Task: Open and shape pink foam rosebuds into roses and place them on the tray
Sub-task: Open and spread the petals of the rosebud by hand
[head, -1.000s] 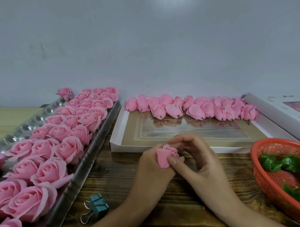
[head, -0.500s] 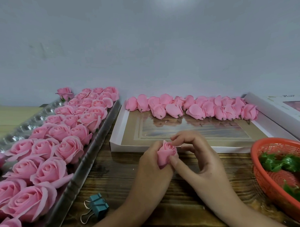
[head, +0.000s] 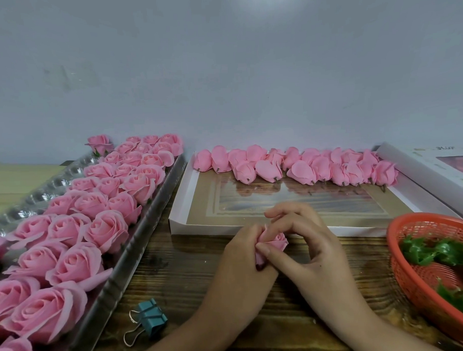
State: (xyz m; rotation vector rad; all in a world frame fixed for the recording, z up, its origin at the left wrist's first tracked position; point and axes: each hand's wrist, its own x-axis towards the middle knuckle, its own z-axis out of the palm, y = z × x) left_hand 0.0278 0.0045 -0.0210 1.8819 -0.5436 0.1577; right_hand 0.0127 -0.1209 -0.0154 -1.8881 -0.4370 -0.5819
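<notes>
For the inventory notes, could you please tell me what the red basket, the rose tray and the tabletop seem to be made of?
Red basket: probably moulded plastic, matte, with open mesh weave. Rose tray: seemingly thin glossy plastic or foil; its rim glints and shows pressed cups. Tabletop: wood or wood-look laminate, dark streaked grain.

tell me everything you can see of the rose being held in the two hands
The rose is pink, of soft matte foam by its look, with petals wrapped round a tight centre. It is partly opened and mostly hidden. The left hand grips its base; the right hand pinches its outer petals. It is held over the wooden table.
</notes>
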